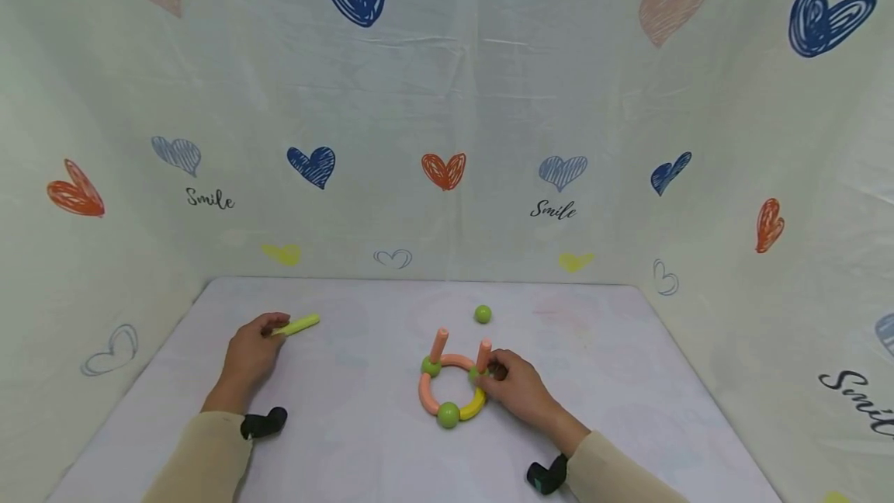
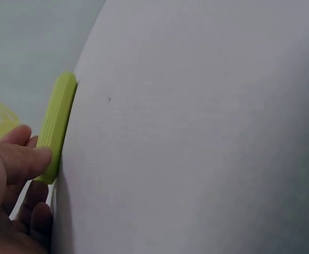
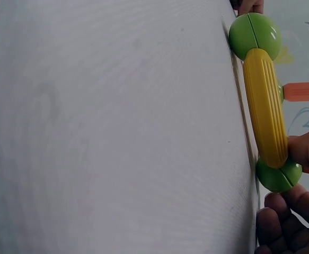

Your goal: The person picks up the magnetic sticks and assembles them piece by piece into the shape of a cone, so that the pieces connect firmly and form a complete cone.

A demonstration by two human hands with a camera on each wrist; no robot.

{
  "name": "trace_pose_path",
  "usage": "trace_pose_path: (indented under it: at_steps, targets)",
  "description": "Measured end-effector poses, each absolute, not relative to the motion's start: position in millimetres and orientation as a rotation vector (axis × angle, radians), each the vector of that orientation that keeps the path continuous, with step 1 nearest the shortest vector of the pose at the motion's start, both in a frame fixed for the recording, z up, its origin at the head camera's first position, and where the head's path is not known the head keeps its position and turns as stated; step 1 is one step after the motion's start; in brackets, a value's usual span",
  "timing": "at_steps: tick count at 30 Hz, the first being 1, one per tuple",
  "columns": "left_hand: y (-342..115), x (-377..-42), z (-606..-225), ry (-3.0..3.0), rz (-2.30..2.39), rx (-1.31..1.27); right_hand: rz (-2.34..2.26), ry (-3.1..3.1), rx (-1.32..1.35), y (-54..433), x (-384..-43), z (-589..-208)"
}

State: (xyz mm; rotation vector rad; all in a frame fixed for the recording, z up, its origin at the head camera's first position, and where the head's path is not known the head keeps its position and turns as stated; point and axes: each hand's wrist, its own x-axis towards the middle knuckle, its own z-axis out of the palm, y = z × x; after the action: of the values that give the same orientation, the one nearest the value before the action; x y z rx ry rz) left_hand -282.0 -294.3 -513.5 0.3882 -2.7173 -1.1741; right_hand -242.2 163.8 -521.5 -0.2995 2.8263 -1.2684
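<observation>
At the left of the table, my left hand (image 1: 253,349) pinches one end of a yellow-green ribbed stick (image 2: 59,119) between thumb and fingers. Right of centre lies a ring made of curved pink rods (image 1: 425,394) and a curved yellow rod (image 3: 265,108), joined by green balls (image 1: 448,414). Two straight pink rods (image 1: 438,346) stand up from the ring's two far balls. My right hand (image 1: 518,388) grips the ring's right-hand green ball (image 3: 279,177), thumb and fingers on either side of it. In the head view the fingers partly cover that ball.
A loose green ball (image 1: 483,314) lies on the white table (image 1: 356,379) beyond the ring. Behind and at both sides hangs a pale curtain (image 1: 482,99) printed with hearts. Each wrist wears a black camera strap (image 1: 264,423).
</observation>
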Motion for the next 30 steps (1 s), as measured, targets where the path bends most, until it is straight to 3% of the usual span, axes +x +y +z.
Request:
trace_pose_path:
  at_steps: [14,30]
  targets:
    - [-286.0,-275.0,-514.9,-2.826,-1.045,0.103,-1.270,2.818,-0.294,164.1,-242.0,-520.9]
    - [-276.9,-275.1,-510.5,-2.845,-0.981,0.125,-1.287,2.798,-0.289,163.8,-241.9,-520.9]
